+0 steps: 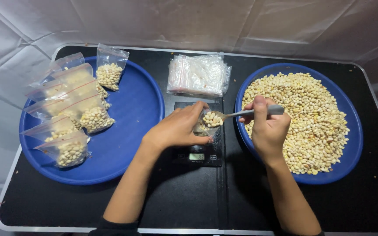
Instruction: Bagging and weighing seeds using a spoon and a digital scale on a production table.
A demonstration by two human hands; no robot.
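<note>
Left hand grips small clear bag open on the black scale | right hand clenches metal spoon, its bowl heaped with pale beans over the bag's mouth | bean-filled blue bowl right | blue tray of filled bags left | empty bags stack behind scale

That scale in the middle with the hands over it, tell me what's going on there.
A person's left hand holds a small clear bag open on the digital scale, while the right hand tips a spoon of pale beans into it. The beans come from the right blue tray. Filled bags lie on the left blue tray; empty bags are stacked behind the scale.
</note>
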